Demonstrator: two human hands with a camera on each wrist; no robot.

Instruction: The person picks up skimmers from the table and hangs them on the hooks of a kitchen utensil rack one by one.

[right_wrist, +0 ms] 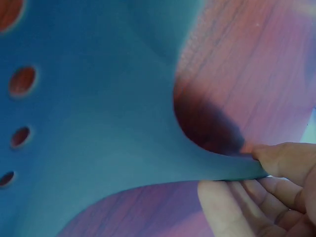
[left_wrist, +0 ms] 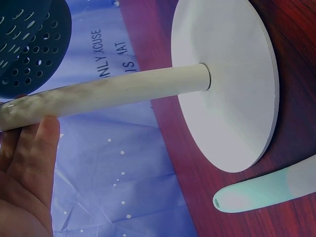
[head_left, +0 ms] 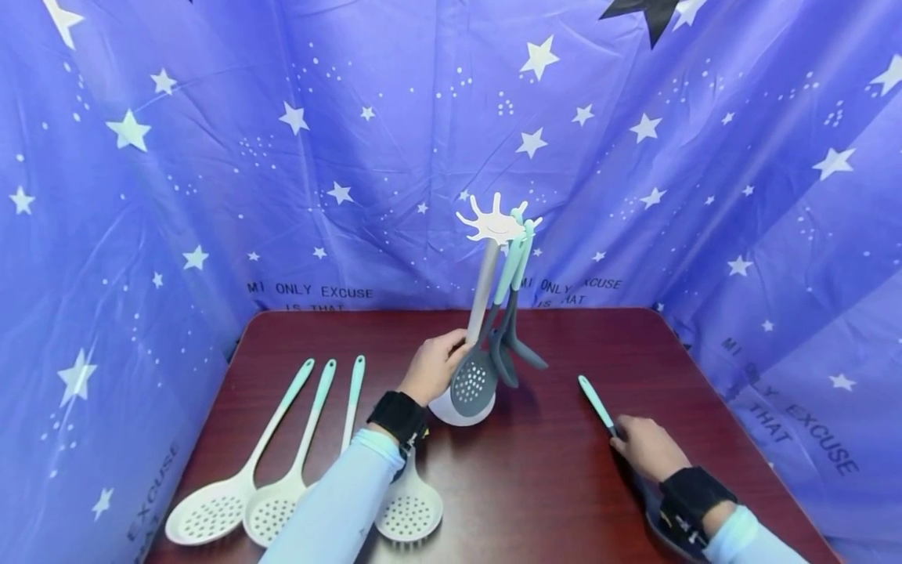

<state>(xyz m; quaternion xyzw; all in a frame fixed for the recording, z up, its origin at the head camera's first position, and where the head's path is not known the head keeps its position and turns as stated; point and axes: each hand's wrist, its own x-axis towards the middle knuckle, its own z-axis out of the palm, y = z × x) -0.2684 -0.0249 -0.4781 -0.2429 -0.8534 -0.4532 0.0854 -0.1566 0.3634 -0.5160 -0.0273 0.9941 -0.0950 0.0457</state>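
My left hand (head_left: 434, 366) grips the pale pole (head_left: 483, 290) of a utensil stand with a white pronged top (head_left: 496, 223) and a round white base (left_wrist: 232, 98). On the stand hang a dark grey slotted skimmer (head_left: 474, 382) and other dark utensils (head_left: 532, 354) with mint handles. At the right side of the table, my right hand (head_left: 648, 448) pinches the neck of another dark skimmer (right_wrist: 98, 123). Its mint handle end (head_left: 595, 401) points away from me; its perforated head is mostly hidden by my wrist in the head view.
Three white skimmers with mint handles lie at the left: an outer one (head_left: 211, 513), a middle one (head_left: 271, 517) and one (head_left: 409, 513) partly under my left forearm. The dark red table (head_left: 535, 486) meets a blue star-patterned curtain (head_left: 395, 157) at its back and sides.
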